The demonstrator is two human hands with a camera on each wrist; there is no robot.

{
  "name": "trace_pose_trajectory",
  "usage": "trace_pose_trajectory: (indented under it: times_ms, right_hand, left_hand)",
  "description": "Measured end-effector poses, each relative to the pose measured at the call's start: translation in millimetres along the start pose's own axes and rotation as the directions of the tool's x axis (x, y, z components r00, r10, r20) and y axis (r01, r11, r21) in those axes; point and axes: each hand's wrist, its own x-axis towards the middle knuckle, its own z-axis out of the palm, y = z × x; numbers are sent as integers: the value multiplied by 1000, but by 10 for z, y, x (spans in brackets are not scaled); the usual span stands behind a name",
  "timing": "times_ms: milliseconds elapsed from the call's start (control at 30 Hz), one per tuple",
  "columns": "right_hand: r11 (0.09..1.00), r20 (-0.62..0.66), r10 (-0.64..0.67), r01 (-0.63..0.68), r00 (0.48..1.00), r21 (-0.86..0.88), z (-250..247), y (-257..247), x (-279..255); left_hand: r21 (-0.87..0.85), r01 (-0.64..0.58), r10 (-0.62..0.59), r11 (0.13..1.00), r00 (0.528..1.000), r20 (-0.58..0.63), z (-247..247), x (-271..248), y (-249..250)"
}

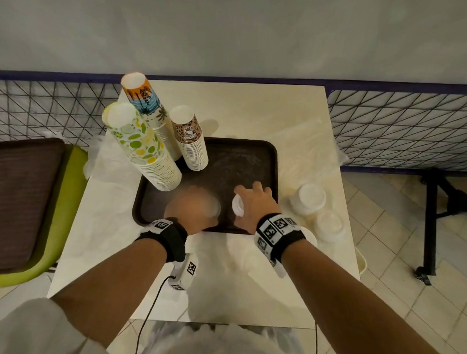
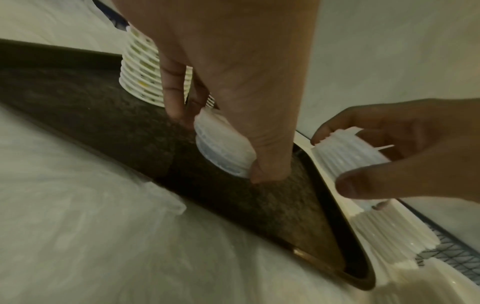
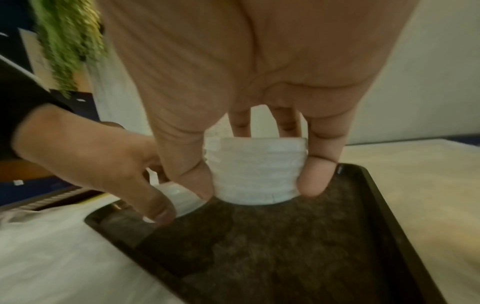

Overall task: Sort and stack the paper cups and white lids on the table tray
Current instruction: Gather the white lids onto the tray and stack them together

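A dark brown tray [image 1: 241,156] lies on the pale table. Three upside-down stacks of paper cups stand at its back left: a green lemon-print stack [image 1: 143,147], an orange and blue palm-print stack [image 1: 147,99] and a leopard-print stack [image 1: 190,138]. My left hand [image 1: 197,207], blurred, grips a short stack of white lids [image 2: 221,150] between thumb and fingers just above the tray's front. My right hand [image 1: 248,201] grips a second lid stack [image 3: 254,164], whose lower end is at the tray floor [image 3: 285,246].
More white lid stacks [image 1: 311,198] [image 1: 328,225] lie on the table right of the tray. Clear plastic wrapping [image 1: 307,142] lies behind them. A green chair [image 1: 40,209] stands at the left, and a wire fence [image 1: 401,124] runs behind the table.
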Motion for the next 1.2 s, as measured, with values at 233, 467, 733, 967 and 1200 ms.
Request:
trace_pose_trajectory:
  times_ms: [233, 467, 733, 967, 1200]
  right_hand:
    - [993, 35, 114, -113, 993, -37, 212, 124, 443]
    - [992, 0, 116, -115, 993, -58, 363, 200, 482]
    - [997, -36, 75, -75, 997, -5, 359, 256, 442]
    - [998, -65, 47, -50, 997, -41, 311, 295, 455]
    - [999, -84, 19, -22, 996, -42, 254, 355, 457]
  left_hand:
    - [50, -77, 73, 996, 994, 77, 79, 310, 58]
    - [57, -99, 91, 993, 989, 117, 171, 410, 242]
    - [94, -70, 61, 993, 994, 89, 161, 417, 389]
    - [96, -99, 89, 990, 991, 100, 198, 395, 466]
    - [40, -39, 35, 998, 995, 92, 173, 337, 412]
